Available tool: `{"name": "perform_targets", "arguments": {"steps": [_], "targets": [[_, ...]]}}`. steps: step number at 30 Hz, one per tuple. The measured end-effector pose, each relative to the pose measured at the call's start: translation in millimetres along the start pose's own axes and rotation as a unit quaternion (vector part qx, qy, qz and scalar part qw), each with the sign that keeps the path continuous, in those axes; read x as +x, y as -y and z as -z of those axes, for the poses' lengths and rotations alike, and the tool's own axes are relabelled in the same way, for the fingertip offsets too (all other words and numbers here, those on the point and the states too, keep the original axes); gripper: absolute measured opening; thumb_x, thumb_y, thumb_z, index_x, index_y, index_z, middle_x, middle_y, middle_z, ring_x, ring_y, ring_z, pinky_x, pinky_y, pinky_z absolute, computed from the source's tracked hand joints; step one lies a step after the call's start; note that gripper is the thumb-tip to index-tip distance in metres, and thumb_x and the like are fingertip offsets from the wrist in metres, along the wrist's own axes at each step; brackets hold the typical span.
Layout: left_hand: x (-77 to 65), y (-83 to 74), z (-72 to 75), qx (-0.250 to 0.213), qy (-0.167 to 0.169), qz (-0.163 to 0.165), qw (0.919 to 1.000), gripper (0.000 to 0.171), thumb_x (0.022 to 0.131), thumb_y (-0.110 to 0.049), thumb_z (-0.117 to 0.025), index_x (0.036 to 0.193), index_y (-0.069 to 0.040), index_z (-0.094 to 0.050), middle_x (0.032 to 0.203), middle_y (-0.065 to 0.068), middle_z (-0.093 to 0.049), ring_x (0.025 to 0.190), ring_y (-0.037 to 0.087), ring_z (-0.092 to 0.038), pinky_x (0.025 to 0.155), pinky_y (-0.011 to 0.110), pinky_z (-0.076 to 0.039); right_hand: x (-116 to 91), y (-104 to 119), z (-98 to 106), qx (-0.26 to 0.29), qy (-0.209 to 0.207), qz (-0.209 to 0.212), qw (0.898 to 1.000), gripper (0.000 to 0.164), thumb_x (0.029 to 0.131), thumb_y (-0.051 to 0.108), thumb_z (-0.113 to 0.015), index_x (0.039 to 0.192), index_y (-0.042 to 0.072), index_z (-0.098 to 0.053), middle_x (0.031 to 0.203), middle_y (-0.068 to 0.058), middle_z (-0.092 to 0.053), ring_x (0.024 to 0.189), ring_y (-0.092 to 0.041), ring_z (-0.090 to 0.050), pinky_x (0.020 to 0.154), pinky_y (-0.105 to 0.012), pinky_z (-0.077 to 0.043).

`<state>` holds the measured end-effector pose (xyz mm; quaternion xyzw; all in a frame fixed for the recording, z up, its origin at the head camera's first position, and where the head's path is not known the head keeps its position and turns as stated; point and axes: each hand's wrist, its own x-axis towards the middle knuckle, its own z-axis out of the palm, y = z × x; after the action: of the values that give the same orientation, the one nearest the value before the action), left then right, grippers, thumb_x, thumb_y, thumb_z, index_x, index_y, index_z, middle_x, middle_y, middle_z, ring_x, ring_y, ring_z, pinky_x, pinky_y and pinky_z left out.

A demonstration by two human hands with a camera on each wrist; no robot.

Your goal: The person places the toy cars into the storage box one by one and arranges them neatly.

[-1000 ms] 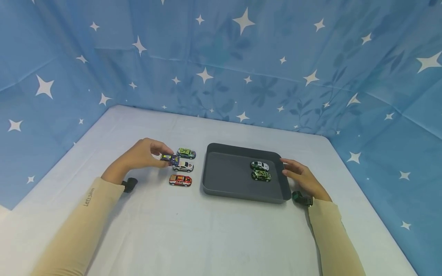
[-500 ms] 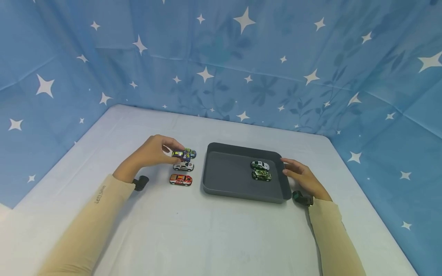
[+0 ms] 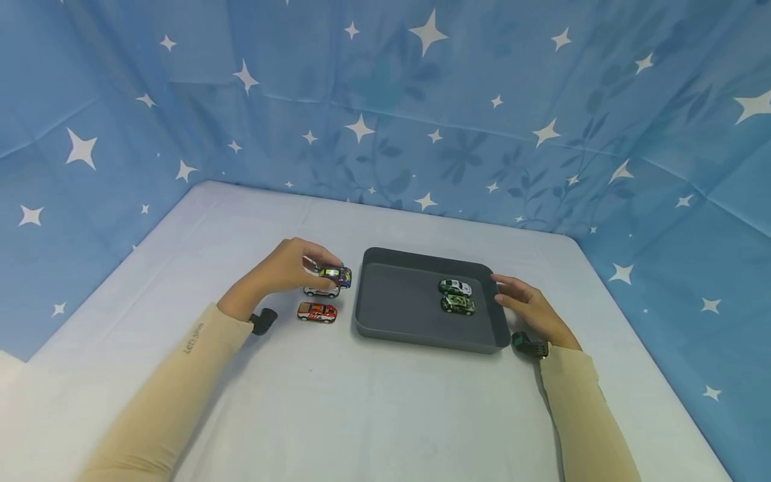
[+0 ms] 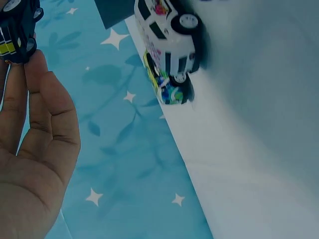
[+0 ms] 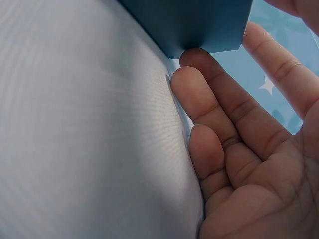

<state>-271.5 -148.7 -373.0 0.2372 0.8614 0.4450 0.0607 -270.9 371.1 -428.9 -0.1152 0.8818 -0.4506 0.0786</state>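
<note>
My left hand [image 3: 288, 269] pinches a dark blue toy car [image 3: 337, 276] between thumb and fingers, just left of the grey tray [image 3: 394, 304]. In the left wrist view that blue car is cut off at the top left. Under the hand stands a white toy car [image 3: 320, 292], partly covered. A red toy car [image 3: 316, 312] sits nearer me. The green-yellow toy car [image 4: 167, 92] is hidden in the head view but shows behind the white one in the left wrist view. My right hand [image 3: 533, 308] rests its loosely bent fingers against the tray's right outer wall.
Inside the tray, towards its right, a white-and-green toy car [image 3: 455, 288] and a camouflage-green toy car [image 3: 458, 304] stand close together. A white cloth [image 3: 385, 415] covers the table. Behind and at the sides hangs a blue curtain [image 3: 385, 100] with white stars.
My left hand has carried the blue car rightward, over the other cars, closer to the tray's left edge. The right hand and the tray have stayed in place.
</note>
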Motion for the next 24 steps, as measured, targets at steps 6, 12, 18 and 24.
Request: {"name": "perform_targets", "arguments": {"steps": [6, 12, 18, 24], "targets": [[5.3, -4.9, -9.1, -0.017, 0.013, -0.007, 0.9997, 0.036, 0.087, -0.010, -0.091, 0.122, -0.004, -0.082, 0.119, 0.009, -0.080, 0.115, 0.031, -0.075, 0.102, 0.048, -0.060, -0.3, 0.4, 0.2, 0.002, 0.000, -0.001, 1.000, 0.062, 0.112, 0.025, -0.063, 0.164, -0.001, -0.041, 0.164, -0.035, -0.041, 0.150, -0.056, -0.039, 0.121, -0.074, -0.030], [6.5, -10.8, -14.0, -0.044, 0.015, -0.002, 0.9989, 0.037, 0.089, -0.012, -0.090, 0.125, -0.005, -0.081, 0.123, 0.012, -0.078, 0.111, 0.036, -0.077, 0.089, 0.043, -0.064, 0.2, 1.7, 0.2, 0.003, 0.001, -0.004, 1.000, 0.063, 0.112, 0.025, -0.063, 0.164, 0.000, -0.041, 0.164, -0.034, -0.040, 0.151, -0.055, -0.039, 0.121, -0.074, -0.030], [10.6, -16.5, -22.9, -0.045, 0.009, -0.022, 0.9987, 0.037, 0.090, -0.016, -0.090, 0.125, -0.007, -0.082, 0.125, 0.009, -0.078, 0.113, 0.028, -0.073, 0.093, 0.041, -0.063, 0.5, 1.9, -0.1, 0.010, 0.002, -0.005, 1.000, 0.063, 0.112, 0.025, -0.063, 0.164, -0.001, -0.041, 0.164, -0.035, -0.040, 0.151, -0.055, -0.039, 0.121, -0.074, -0.030], [16.6, -25.1, -37.1, -0.021, 0.002, -0.045, 0.9988, 0.035, 0.092, -0.018, -0.089, 0.125, -0.008, -0.082, 0.127, 0.008, -0.078, 0.113, 0.025, -0.070, 0.099, 0.041, -0.059, 0.2, 2.5, -0.2, 0.011, 0.002, -0.004, 1.000, 0.063, 0.112, 0.025, -0.063, 0.164, -0.001, -0.041, 0.164, -0.035, -0.040, 0.150, -0.055, -0.039, 0.121, -0.074, -0.030]]}}
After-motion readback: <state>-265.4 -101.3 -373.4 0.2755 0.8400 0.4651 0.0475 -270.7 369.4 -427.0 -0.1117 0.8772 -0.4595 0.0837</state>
